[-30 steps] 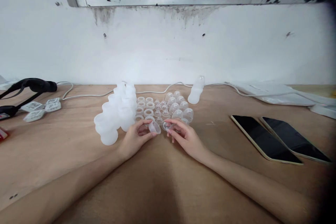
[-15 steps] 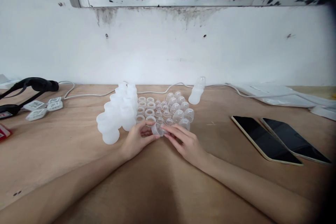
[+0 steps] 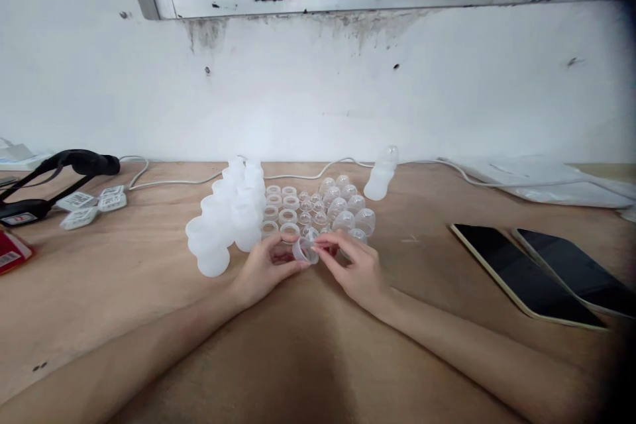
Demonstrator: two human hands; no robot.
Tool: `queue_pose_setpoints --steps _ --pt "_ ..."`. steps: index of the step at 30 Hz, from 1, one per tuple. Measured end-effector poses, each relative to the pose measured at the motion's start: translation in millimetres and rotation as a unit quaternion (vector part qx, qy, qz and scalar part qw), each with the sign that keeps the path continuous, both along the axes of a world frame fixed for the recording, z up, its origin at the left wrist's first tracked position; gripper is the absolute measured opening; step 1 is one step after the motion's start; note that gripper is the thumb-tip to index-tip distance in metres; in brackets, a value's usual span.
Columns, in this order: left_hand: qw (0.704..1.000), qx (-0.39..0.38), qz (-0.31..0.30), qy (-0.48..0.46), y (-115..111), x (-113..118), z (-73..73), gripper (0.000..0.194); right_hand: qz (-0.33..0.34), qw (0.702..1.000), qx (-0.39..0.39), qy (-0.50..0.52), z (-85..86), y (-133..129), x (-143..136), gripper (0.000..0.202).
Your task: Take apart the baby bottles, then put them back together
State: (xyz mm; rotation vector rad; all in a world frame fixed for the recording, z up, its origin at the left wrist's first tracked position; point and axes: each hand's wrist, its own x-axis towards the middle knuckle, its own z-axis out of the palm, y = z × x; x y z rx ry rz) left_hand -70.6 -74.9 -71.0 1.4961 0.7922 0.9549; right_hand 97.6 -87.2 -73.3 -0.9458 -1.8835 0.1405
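My left hand grips a translucent screw ring of a baby bottle between thumb and fingers, its opening tilted to the right. At the ring's right side, my right hand has thumb and fingertips pinched together; what they hold is too small to make out. Just beyond the hands lie rows of white collar rings, clear bottle nipples and clear dome caps. Several frosted bottle bodies stand close together to the left of them.
A capped bottle stands at the back right. Two phones lie on the right, with a plastic bag behind. A white cable runs along the wall. Black headgear, white tags and a red packet are on the left.
The right fingertips have drawn back slightly from the ring and pinch at its right edge. My left hand still holds the ring, its opening now more visible. The view has shifted slightly.
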Motion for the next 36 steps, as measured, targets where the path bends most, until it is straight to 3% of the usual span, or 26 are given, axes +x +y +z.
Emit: queue_pose_setpoints --steps 3,9,14,16,19,22,25,29,32,36 --pt "1.000 -0.002 0.019 -0.003 1.3 -1.4 0.3 0.034 0.061 0.998 -0.016 -0.006 0.9 1.1 1.0 0.012" --pt "0.996 0.079 0.031 0.018 1.0 -2.5 -2.2 0.031 0.131 0.991 -0.025 -0.015 3.5 2.3 1.9 0.018" --pt "0.995 0.101 0.001 -0.011 -0.9 -3.0 -1.5 0.027 0.118 0.990 -0.074 -0.014 6.9 1.8 3.3 0.014" --pt "0.991 0.137 0.000 -0.004 -1.2 -4.0 -0.6 0.025 0.111 0.987 -0.118 0.015 6.1 3.2 4.2 0.023" --pt "0.977 0.209 0.020 0.043 -1.6 -6.0 0.6 0.027 0.169 0.961 -0.216 0.029 3.2 6.6 5.4 0.040" --pt "0.958 0.265 0.040 0.106 -2.8 -7.0 1.5 0.027 0.223 0.929 -0.292 0.044 0.9 9.8 5.5 0.038" --pt "0.947 0.283 0.045 0.143 -4.8 -6.6 1.8 0.026 0.231 0.911 -0.325 0.104 -0.2 11.6 3.7 0.038" --pt "0.957 0.258 0.019 0.135 -6.4 -5.5 1.7 0.030 0.214 0.909 -0.326 0.147 -0.1 12.5 0.5 0.034" --pt "0.966 0.228 0.026 0.122 -7.0 -4.4 2.8 0.018 0.192 0.917 -0.316 0.148 -0.3 12.7 0.0 0.029" --pt "0.966 0.211 0.038 0.143 -10.8 -2.8 6.1 0.017 0.167 0.949 -0.252 0.084 -0.2 11.8 2.4 0.027"
